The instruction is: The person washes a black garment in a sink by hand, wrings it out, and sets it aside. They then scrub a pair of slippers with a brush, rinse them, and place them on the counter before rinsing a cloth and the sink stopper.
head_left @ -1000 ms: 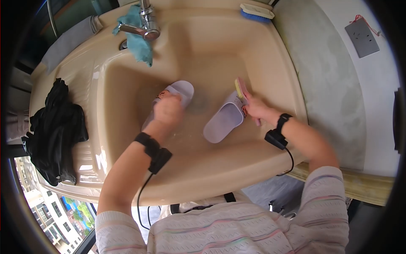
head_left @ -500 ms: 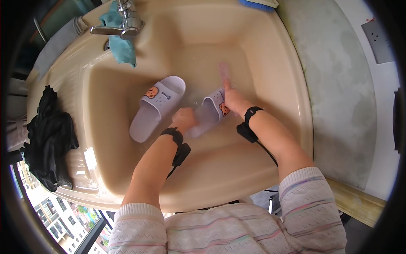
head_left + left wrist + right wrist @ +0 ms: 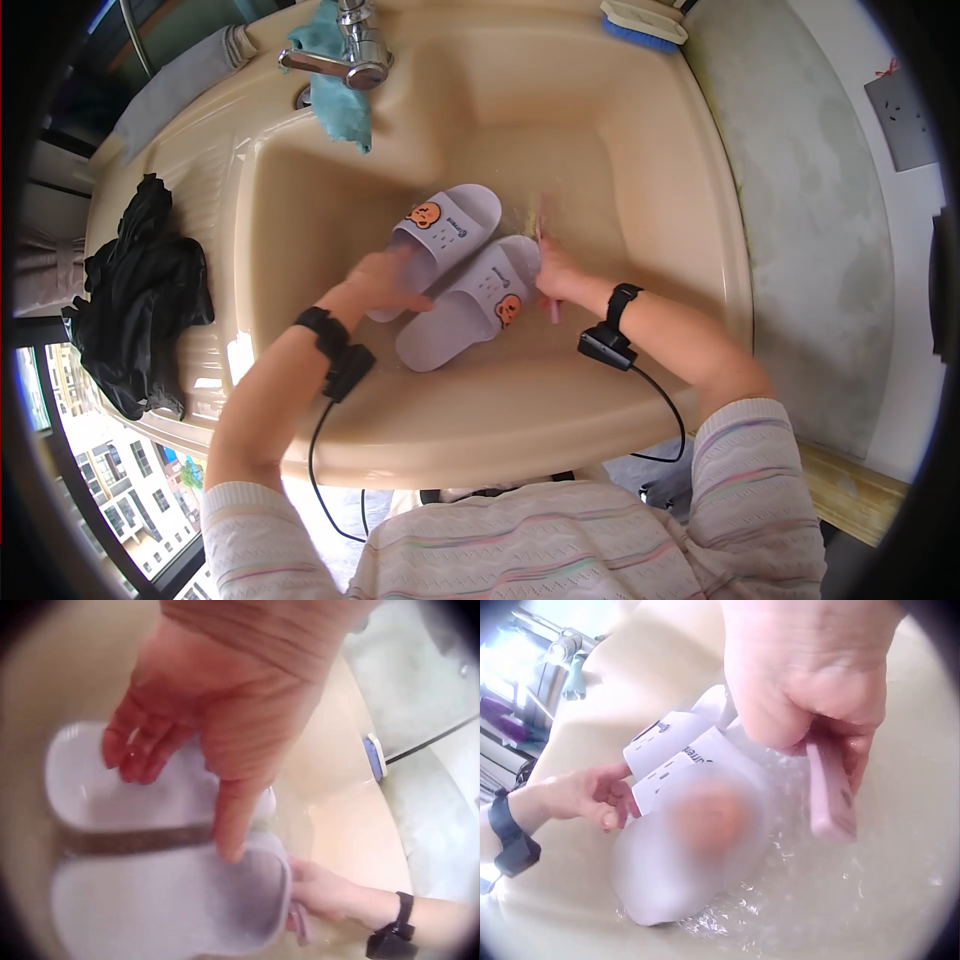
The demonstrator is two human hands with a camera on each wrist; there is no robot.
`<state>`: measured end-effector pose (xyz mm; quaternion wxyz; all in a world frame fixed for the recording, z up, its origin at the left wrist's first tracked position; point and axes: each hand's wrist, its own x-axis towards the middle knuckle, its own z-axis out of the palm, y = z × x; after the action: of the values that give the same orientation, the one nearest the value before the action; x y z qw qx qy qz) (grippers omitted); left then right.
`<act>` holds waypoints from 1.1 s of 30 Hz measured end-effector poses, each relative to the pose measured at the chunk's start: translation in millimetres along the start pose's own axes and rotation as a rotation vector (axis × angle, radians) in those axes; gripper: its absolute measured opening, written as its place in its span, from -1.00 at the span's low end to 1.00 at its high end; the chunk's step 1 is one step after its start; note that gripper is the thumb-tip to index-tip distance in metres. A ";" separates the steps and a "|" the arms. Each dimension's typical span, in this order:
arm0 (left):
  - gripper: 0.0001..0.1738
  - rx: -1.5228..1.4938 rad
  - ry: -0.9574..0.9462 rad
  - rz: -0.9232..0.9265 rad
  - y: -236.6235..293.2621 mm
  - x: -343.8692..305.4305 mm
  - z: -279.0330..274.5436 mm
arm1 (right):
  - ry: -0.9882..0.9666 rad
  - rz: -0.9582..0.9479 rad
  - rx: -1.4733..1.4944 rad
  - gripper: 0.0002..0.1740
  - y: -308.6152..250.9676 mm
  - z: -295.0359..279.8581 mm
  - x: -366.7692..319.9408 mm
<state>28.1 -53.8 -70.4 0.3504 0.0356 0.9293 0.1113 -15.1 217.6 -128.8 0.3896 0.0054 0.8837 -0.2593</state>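
Note:
Two pale lilac slide slippers lie side by side in shallow water in the sink [image 3: 640,150]: a left slipper [image 3: 452,228] and a right slipper [image 3: 487,283], each with an orange cartoon face on its strap. My left hand [image 3: 382,283] is over the heel end of the left slipper, fingers loosely bent and apart, thumb reaching toward the right slipper [image 3: 157,907]. At the toe of the right slipper, my right hand [image 3: 562,275] grips a pink-handled brush [image 3: 829,799]. The brush's yellowish bristle end points away from me in the head view.
A chrome faucet [image 3: 366,62] with a teal cloth [image 3: 340,112] stands at the back. Another brush with blue bristles [image 3: 645,28] lies on the back right rim. Black fabric [image 3: 140,300] is spread over the ribbed drainboard at left. Cables hang from both wrist cameras.
The left hand went from the left slipper to the right slipper's heel, then back left. The slippers now lie close together. My right hand keeps hold of the brush near the right slipper's toe.

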 end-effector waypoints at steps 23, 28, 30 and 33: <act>-0.76 -0.250 0.270 -0.106 36.1 63.7 29.4 | 0.152 -0.279 -0.415 -0.62 7.5 -47.6 11.1; -0.75 -0.246 0.344 -0.115 27.5 71.8 48.9 | 0.279 -0.330 -0.285 -0.62 14.8 -32.6 11.7; -0.75 -0.248 0.331 -0.125 26.5 72.0 51.5 | 0.203 -0.246 -0.239 -0.61 1.7 -20.5 -4.8; -0.75 -0.274 0.380 -0.099 25.1 67.6 46.3 | 0.120 -0.142 -0.131 -0.62 2.3 -55.6 -25.9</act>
<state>7.5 -11.2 -141.8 0.1758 -0.0793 0.9553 0.2239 -34.7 250.3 -80.7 0.3162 -0.0674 0.9187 -0.2270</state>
